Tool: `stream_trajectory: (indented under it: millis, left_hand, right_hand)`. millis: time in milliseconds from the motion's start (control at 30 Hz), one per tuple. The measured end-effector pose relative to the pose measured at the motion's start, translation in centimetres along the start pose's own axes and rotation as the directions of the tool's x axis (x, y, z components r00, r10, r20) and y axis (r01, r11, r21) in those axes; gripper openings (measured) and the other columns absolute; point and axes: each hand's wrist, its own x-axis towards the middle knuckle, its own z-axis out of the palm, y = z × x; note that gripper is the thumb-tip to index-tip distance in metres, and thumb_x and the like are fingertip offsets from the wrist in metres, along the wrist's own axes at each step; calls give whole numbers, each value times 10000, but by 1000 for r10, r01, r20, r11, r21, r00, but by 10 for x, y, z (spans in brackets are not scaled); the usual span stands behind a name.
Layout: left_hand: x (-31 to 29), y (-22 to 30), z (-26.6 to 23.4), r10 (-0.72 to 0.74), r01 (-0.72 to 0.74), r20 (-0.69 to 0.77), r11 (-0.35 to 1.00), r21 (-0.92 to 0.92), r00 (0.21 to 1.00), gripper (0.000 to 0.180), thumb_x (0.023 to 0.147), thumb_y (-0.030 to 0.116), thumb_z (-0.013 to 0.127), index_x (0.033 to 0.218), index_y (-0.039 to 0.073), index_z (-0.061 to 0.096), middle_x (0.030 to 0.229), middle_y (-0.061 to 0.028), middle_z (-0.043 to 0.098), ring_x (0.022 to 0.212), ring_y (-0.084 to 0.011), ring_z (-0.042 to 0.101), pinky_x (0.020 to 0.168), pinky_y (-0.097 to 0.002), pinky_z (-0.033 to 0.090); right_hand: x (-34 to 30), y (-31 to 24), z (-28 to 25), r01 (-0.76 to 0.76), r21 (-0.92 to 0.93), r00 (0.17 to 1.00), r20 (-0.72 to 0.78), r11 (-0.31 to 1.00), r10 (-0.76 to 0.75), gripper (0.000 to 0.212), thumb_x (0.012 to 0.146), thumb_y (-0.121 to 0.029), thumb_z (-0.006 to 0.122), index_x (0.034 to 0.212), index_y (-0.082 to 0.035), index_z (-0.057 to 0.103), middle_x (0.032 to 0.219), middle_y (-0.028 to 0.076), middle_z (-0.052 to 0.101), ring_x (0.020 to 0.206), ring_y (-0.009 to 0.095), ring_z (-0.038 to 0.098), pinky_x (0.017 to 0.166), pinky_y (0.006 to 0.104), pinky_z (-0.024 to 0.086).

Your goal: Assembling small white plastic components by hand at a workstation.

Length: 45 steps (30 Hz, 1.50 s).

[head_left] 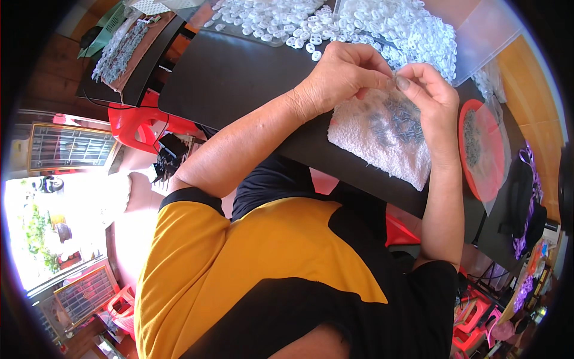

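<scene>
L hand [350, 75] & R hand [433, 94] being held tip-to-tip, grasp can't be told; metal bits [402, 124] being borne on towel [387, 159], prob. vs rolling.

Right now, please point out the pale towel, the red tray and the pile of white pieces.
Pale towel [351, 130]: head view, bare left part.
Red tray [469, 170]: head view, left rim.
Pile of white pieces [415, 36]: head view, right part.

Left hand [347, 75] and right hand [435, 99] sit close together over pale towel [356, 128], small grey pieces [400, 122] on it, white pieces [412, 36] heaped beyond
</scene>
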Motion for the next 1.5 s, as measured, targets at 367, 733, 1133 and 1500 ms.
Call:
stream_trajectory:
  millis: [367,733,1133,1500]
  left_hand:
    - [-3,-1,1,127,-126,-43,992,28,991,110,805,99,726,887,36,690,691,-7,633,584,-41,554,524,-203,443]
    - [-2,-9,-1,443,-430,55,825,368,895,110,818,71,691,918,26,679,765,-15,632,701,-66,590,667,-233,502]
    - [-1,0,-2,-13,7,62,996,93,998,131,849,124,647,879,0,673,644,-17,589,505,-59,491,473,-219,398]
    - [1,-9,1,62,-53,-57,988,142,996,147,853,132,662,895,-8,678,667,-24,613,531,-52,522,477,-210,425]
  right_hand:
    - [-2,-4,1,-30,3,999,25,1000,30,116,890,-125,651,892,-9,638,817,-11,626,787,57,554,724,210,433]
    - [-2,-9,-1,-53,-85,997,43,995,57,116,873,-103,634,882,13,637,796,3,628,767,66,548,705,219,435]
    - [0,14,-2,154,-215,987,72,964,-142,91,844,-13,624,933,3,613,821,46,645,749,136,594,704,273,472]
    - [1,12,2,260,-352,964,47,899,-260,87,863,-50,644,935,-19,606,828,85,651,756,207,628,706,313,490]
